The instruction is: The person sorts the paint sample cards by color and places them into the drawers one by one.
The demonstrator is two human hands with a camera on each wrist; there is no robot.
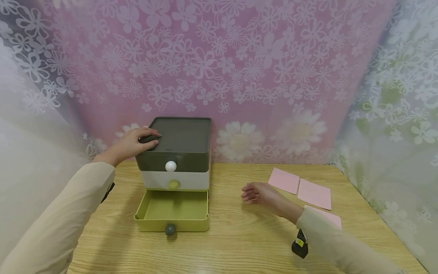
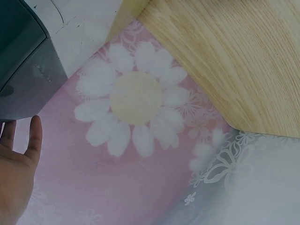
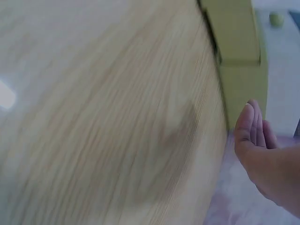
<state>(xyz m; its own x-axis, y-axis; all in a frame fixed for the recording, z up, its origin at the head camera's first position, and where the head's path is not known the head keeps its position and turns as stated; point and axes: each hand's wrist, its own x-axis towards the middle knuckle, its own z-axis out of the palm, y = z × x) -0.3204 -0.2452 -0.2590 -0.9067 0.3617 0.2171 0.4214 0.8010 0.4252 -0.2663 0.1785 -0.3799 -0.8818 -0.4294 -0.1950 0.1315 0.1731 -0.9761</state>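
Right sleeve [image 1: 342, 243] nearest the camera, I judge opening done on the bottom drawer [image 1: 189, 225] alone, out at seven o'clock, both upper drawers [image 1: 192, 179] left shut, left hand [image 1: 134, 142] spread on the cabinet [image 1: 183, 135] at nine, right hand [image 1: 262, 196] at five loosely bent, holding nothing, three pink cards [image 1: 314, 194] on the table [image 1: 236, 238] at four.

Head view: set above near side of worktop [image 1: 232, 243], facing forward and down; moderate distance; takes in left hand [image 1: 131, 144], right hand [image 1: 265, 196], drawer unit [image 1: 191, 161], floral cloth [image 1: 205, 68] behind. Left wrist view: close to left hand at left edge; picture rolled, worktop at upper right; faces cloth past unit's corner. Right wrist view: over worktop, tilted, facing drawer unit; right hand near, at right edge. Head and right wrist views share open drawer [image 1: 172, 224].
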